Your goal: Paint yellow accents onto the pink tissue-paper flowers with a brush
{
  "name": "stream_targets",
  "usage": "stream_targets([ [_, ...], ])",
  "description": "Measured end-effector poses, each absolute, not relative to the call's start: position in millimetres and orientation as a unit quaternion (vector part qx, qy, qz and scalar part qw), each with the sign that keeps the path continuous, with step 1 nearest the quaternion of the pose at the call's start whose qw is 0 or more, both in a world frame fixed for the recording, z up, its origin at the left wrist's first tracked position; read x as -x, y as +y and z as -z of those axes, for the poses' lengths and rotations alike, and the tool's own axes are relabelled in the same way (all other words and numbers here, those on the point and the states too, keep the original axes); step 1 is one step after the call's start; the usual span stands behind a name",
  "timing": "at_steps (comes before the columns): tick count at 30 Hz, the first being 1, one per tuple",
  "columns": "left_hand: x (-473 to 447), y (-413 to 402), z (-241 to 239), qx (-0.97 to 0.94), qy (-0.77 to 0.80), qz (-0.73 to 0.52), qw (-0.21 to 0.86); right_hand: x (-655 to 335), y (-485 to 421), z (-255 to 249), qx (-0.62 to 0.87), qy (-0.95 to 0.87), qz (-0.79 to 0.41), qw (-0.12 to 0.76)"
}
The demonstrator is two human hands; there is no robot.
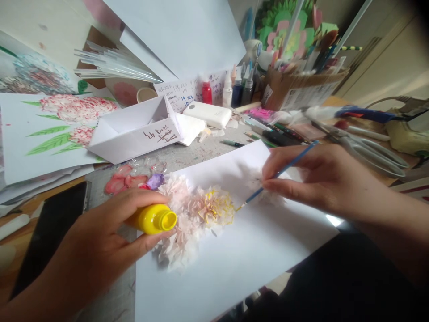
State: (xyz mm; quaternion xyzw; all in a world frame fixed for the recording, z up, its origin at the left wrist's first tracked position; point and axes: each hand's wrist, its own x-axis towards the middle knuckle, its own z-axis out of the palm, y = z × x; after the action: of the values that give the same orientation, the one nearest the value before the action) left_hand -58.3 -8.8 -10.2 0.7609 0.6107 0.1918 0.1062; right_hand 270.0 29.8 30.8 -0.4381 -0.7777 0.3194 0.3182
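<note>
My left hand [100, 237] is closed round a yellow paint bottle [150, 219], its uncapped mouth tilted to the right. Between the thumb and fingers of my right hand [311, 179] is a slim blue paintbrush [288, 165]. Its yellow-stained tip sits by the right edge of a crumpled tissue-paper flower [216, 205], whose petal edges carry yellow paint. Pale pink tissue flowers [181, 243] cluster to its left on a white sheet of paper [208, 286]. Another whitish tissue flower [271, 197] lies partly hidden under my right hand.
Behind the sheet stand a folded white paper box [134, 134], a white power bank [209, 115] and several paint bottles [227, 91]. Pens and scissors [372, 150] lie at the right, before a cardboard box [295, 89] of brushes. A black phone [53, 237] lies left.
</note>
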Motion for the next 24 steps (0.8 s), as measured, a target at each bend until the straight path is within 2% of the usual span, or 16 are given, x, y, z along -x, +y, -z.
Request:
stream_targets([
  [6, 62.1, -4.8, 11.8, -0.798, 0.561, -0.208, 0.077, -269.6, 28.5, -31.9, 0.441, -0.775, -0.321, 0.318],
  [16, 58.9, -8.7, 10.4, -0.763, 0.606, -0.193, 0.111, -271.3, 29.5, -31.7, 0.451, -0.771, -0.304, 0.331],
  [24, 70.5, -0.5, 17.1, -0.811, 0.549, -0.188, 0.073, -267.5, 30.3, -32.8, 0.447, -0.772, -0.304, 0.333],
])
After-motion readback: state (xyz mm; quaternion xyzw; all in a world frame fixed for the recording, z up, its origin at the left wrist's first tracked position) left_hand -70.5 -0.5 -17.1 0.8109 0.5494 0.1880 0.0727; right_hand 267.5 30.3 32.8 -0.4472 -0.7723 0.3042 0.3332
